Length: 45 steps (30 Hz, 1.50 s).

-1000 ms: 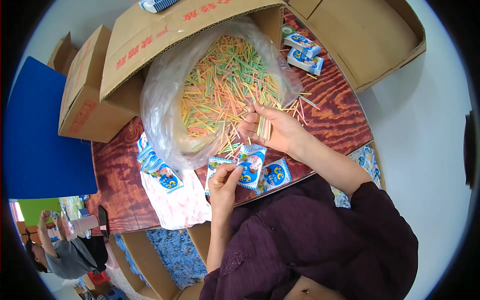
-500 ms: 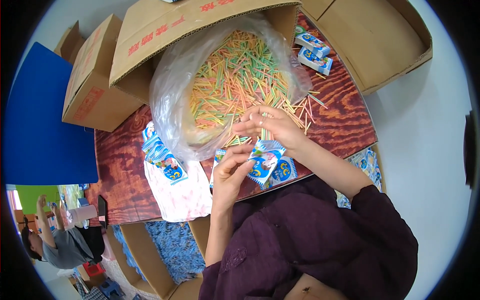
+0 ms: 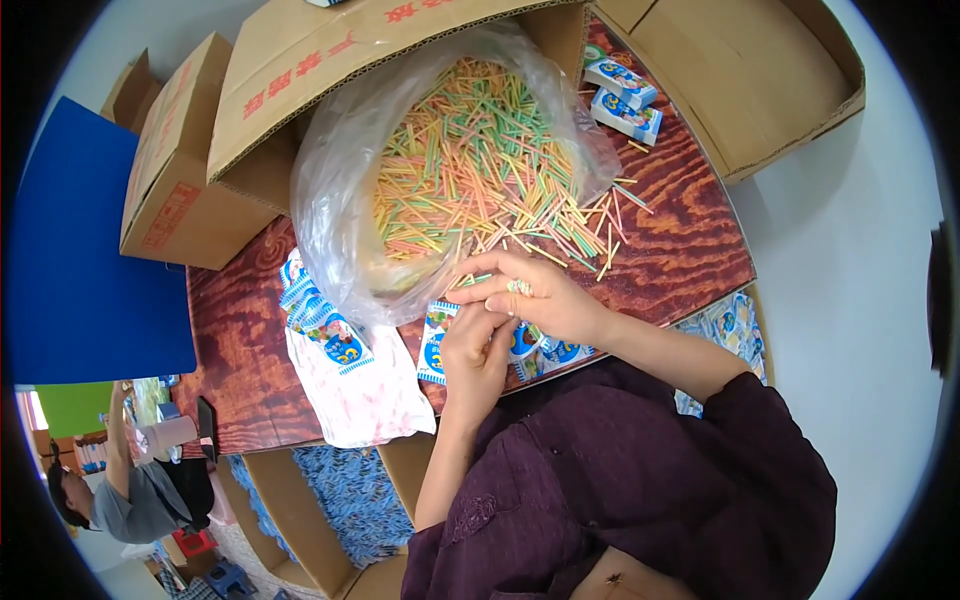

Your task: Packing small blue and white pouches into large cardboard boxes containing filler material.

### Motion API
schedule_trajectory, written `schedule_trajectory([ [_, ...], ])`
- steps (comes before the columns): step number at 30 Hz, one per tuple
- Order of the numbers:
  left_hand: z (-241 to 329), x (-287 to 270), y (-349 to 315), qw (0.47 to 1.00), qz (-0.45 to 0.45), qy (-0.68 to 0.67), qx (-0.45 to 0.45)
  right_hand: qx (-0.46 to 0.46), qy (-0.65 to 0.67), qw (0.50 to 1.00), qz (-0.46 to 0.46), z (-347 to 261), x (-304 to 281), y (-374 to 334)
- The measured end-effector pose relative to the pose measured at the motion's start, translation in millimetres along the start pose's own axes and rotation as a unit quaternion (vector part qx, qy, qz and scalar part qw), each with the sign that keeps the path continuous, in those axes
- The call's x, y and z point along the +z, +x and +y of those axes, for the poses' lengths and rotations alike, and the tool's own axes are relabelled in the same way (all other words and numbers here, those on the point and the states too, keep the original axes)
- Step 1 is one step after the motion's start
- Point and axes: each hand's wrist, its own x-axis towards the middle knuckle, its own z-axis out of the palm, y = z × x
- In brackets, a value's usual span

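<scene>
A small bundle of thin pastel sticks sits in my right hand [image 3: 555, 303]; the pale stick ends [image 3: 520, 287] show between its curled fingers. My left hand [image 3: 475, 352] is closed, its fingertips meeting the right hand's fingers, and what it grips is hidden. Just below the hands lie blue-and-white printed packets [image 3: 567, 353], partly covered by them. Another packet [image 3: 436, 340] is left of my left hand. Beyond both hands, a clear plastic bag [image 3: 335, 215] lies open with a heap of pink, yellow and green sticks [image 3: 470, 170] spilling out.
The bag comes out of a cardboard box [image 3: 300, 75] on the wood-grain table [image 3: 250, 330]. More packets [image 3: 325, 325] lie on a white cloth [image 3: 360, 400] at left. Taped packet stacks [image 3: 627, 115] stand far right. An open carton [image 3: 750, 80] is beyond. A co-worker [image 3: 150, 495] sits at left.
My left hand has moved up and right to meet the right hand. The packet it held upright no longer shows plainly. My right hand has turned, bringing the stick ends into view.
</scene>
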Motion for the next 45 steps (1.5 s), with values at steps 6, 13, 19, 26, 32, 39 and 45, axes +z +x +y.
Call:
schedule_trajectory([
  [6, -0.8, 6.6, -3.7, 0.991, 0.052, 0.073, 0.095, -0.066, -0.191, 0.979, 0.003, -9.6, 4.6, -7.0],
  [13, 3.9, 8.0, -5.7, 0.983, 0.052, 0.102, 0.147, -0.097, -0.159, 0.982, -0.023, -16.8, 6.4, -14.3],
  [19, 7.6, 8.3, -7.2, 0.976, 0.06, 0.117, 0.173, -0.103, -0.14, 0.984, -0.035, -21.1, 9.3, -19.1],
  [26, 12.8, 6.9, -11.0, 0.976, 0.064, 0.114, 0.172, -0.092, -0.147, 0.984, -0.042, -25.6, 11.2, -22.4],
  [32, 10.7, -0.2, -15.8, 0.986, 0.067, 0.063, 0.137, -0.081, -0.1, 0.992, 0.008, -36.0, 6.9, -23.4],
  [39, -9.4, -5.2, -29.8, 0.952, 0.093, -0.226, -0.187, -0.039, 0.346, 0.929, 0.129, -21.6, -30.9, 4.5],
  [45, -14.1, -1.3, -30.1, 0.958, 0.092, -0.218, -0.164, 0.009, 0.417, 0.904, 0.096, -21.2, -19.5, 24.8],
])
